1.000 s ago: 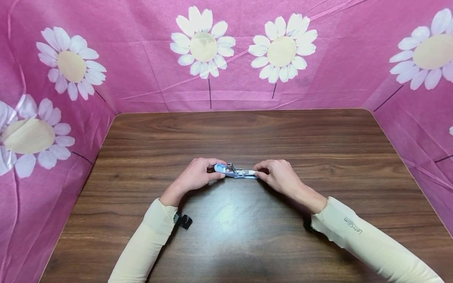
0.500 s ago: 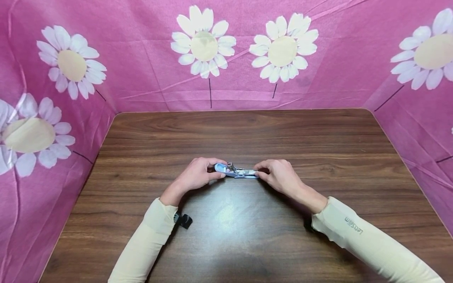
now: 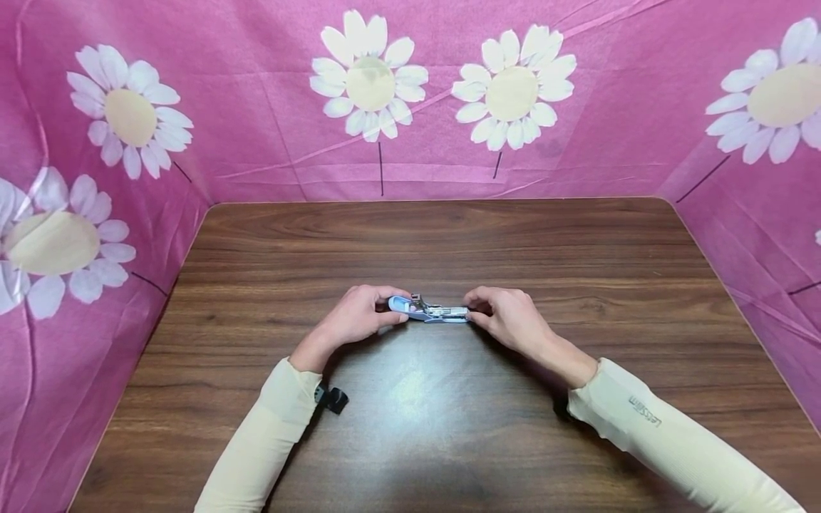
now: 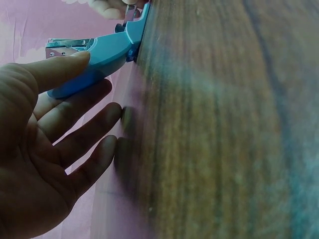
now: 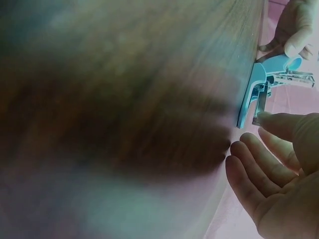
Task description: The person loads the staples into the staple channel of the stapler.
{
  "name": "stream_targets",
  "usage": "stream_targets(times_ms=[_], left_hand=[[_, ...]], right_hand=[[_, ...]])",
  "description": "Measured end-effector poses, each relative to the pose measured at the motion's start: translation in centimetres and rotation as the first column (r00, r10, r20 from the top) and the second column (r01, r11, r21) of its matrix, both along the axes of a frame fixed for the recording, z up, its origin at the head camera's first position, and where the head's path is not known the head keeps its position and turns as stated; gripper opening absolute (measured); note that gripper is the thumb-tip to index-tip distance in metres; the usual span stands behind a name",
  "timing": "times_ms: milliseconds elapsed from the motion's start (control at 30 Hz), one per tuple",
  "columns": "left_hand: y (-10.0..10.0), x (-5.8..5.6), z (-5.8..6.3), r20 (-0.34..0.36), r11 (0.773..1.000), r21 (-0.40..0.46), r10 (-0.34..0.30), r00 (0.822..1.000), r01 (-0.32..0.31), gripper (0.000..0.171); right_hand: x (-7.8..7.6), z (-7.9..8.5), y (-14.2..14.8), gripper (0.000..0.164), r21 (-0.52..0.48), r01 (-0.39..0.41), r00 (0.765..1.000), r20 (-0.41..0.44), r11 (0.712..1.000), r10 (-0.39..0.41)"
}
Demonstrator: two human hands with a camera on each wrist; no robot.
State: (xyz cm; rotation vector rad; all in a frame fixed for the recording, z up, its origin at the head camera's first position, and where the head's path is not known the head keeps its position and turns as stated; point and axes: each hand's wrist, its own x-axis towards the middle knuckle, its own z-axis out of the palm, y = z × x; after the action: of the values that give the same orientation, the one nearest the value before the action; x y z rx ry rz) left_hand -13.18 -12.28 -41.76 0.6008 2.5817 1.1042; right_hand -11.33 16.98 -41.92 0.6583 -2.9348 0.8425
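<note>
Stapler, blue, hinged open: placed on wood-grained table, midway between side edges, well inside far edge. Blue end is pinched by left hand; metal end is touched by right hand, fingers loosely extended.

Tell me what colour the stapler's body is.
Blue; the stapler's body shows best in the left wrist view.
</note>
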Motion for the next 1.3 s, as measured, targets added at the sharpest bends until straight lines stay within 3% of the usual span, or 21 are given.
stream_targets(times_ms=[567,933,1300], left_hand=[[0.0,-0.01,0.12,0.001,1.0,-0.005,-0.01,1.0,0.01,0.034],[-0.07,-0.06,0.09,0.008,1.0,-0.001,-0.006,1.0,0.006,0.034],[-0.06,-0.02,0.02,-0.003,1.0,-0.004,-0.009,1.0,0.009,0.034]], right_hand=[[0.02,0.0,-0.18,0.011,0.025,-0.005,1.0,-0.018,1.0,0.006],[-0.18,0.0,-0.08,0.017,-0.025,0.005,0.999,0.051,1.0,-0.004],[-0.24,-0.02,-0.04,0.019,-0.011,-0.001,0.998,0.058,1.0,0.002]])
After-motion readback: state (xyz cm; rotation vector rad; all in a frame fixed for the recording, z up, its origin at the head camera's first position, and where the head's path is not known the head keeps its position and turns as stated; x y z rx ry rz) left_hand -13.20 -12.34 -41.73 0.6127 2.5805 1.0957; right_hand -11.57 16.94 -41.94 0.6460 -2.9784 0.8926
